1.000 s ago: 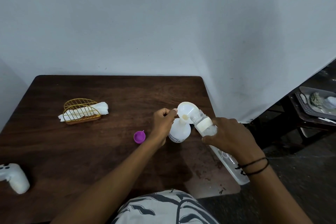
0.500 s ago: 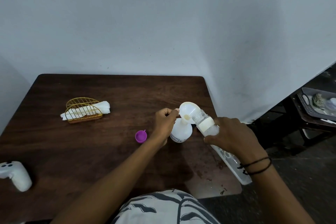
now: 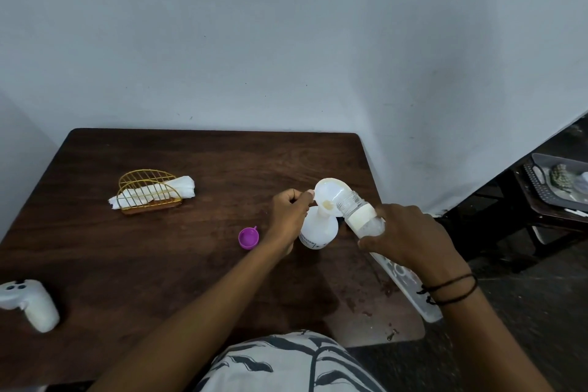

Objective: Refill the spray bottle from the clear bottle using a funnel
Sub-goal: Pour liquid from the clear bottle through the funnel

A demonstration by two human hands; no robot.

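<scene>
From my feed, the right hand (image 3: pixel 410 237) covers the middle of the clear bottle (image 3: pixel 362 216), so I can't read its level. The tray (image 3: pixel 541 183) at 3 o'clock runs off the edge, its contents too blurry to name. The white controller (image 3: pixel 31 302) at 8 o'clock is clipped too.

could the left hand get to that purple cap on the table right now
Probably not yet. The small purple plastic cap lies open on the dark wooden table beside the left hand, but that hand pinches the white plastic funnel.
</scene>
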